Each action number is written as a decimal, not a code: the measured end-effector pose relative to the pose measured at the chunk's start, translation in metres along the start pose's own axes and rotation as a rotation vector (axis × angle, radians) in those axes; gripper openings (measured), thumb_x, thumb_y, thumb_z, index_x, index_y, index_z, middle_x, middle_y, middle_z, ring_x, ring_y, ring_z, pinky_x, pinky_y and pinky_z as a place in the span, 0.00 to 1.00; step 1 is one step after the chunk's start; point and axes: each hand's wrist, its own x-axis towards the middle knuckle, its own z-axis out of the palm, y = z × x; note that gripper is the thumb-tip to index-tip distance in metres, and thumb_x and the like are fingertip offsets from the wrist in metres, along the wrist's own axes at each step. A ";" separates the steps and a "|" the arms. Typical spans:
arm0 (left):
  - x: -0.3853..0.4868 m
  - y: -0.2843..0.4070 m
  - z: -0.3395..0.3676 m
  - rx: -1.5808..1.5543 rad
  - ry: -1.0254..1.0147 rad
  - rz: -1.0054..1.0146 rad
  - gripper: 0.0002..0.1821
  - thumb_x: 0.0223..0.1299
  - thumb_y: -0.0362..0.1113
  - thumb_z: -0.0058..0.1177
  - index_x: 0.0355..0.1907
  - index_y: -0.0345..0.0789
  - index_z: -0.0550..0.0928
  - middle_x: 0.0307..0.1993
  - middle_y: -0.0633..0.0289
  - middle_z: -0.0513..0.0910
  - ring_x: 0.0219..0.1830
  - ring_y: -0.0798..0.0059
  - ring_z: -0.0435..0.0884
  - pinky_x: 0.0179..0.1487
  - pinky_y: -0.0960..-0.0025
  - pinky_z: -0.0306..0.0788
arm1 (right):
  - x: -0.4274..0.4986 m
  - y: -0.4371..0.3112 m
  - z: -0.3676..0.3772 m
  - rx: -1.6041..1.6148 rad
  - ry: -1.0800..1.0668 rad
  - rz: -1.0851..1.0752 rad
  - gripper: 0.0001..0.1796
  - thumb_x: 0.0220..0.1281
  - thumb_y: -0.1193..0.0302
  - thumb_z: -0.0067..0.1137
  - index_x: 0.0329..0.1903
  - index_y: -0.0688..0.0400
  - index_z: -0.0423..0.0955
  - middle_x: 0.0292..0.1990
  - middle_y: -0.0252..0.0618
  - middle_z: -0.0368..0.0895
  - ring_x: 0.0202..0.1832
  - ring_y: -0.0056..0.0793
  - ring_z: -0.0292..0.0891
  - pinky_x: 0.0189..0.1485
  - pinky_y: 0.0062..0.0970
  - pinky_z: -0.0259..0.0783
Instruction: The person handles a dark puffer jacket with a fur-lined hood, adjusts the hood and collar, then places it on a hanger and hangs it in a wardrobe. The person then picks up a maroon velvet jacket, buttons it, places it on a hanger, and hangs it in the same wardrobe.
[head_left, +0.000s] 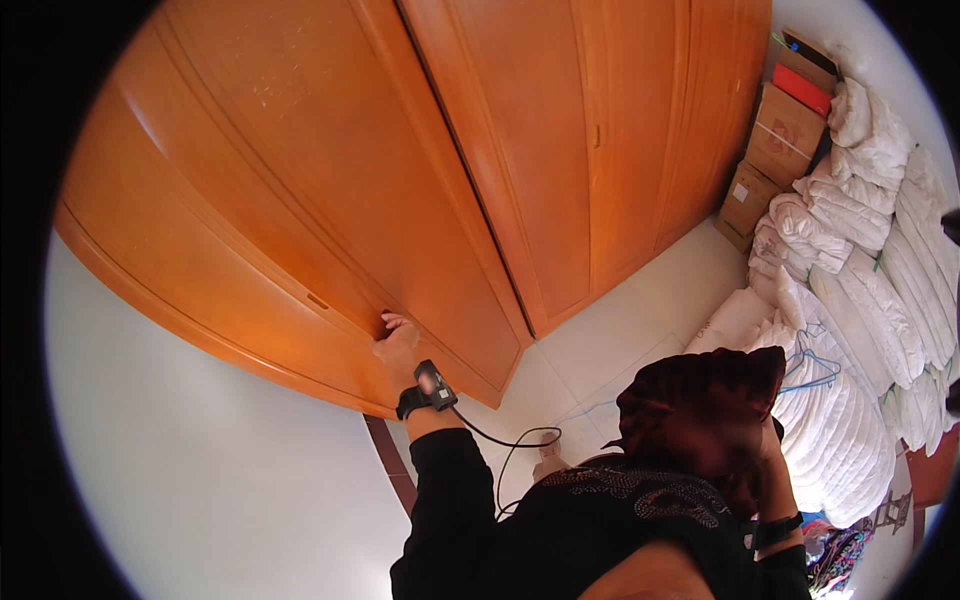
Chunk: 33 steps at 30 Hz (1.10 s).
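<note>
My left hand (397, 339) is raised to an orange-brown wooden wardrobe door (337, 195), its fingers bent at a small dark recess by the door's edge. On that wrist sits a black strapped device (435, 384) with a black cable (517, 445) hanging from it. A second recessed pull (318, 301) shows on the neighbouring door panel. My right hand (769, 439) holds a bundled dark red and black plush cloth (694, 420) against my right side. The cloth covers most of that hand's fingers.
White bagged quilts (862, 300) are heaped on the right, with blue wire hangers (814, 367) on them. Cardboard boxes (787, 131) and a red box (802, 90) stand beside the wardrobe. Pale tiled floor (592, 360) runs along its base. A white wall (225, 420) is at left.
</note>
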 end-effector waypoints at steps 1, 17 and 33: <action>0.001 -0.003 -0.003 0.020 -0.025 -0.060 0.26 0.51 0.52 0.57 0.43 0.31 0.76 0.31 0.56 0.80 0.26 0.69 0.80 0.20 0.77 0.69 | -0.002 -0.001 -0.001 0.034 0.006 0.014 0.40 0.30 0.85 0.68 0.56 0.62 0.68 0.46 0.36 0.78 0.46 0.30 0.75 0.51 0.29 0.72; -0.006 -0.130 -0.190 0.389 0.016 -0.395 0.12 0.57 0.40 0.50 0.34 0.31 0.78 0.29 0.55 0.80 0.27 0.66 0.81 0.25 0.74 0.76 | 0.029 0.013 -0.005 0.042 -0.200 0.070 0.46 0.24 0.85 0.68 0.59 0.61 0.64 0.48 0.39 0.77 0.50 0.36 0.74 0.55 0.34 0.70; 0.014 -0.140 -0.176 1.594 -0.335 -1.084 0.19 0.59 0.47 0.53 0.43 0.32 0.77 0.32 0.56 0.83 0.28 0.72 0.81 0.28 0.74 0.74 | -0.035 0.026 0.101 0.005 -0.001 -0.060 0.38 0.28 0.84 0.65 0.54 0.63 0.69 0.43 0.38 0.79 0.44 0.33 0.76 0.51 0.31 0.72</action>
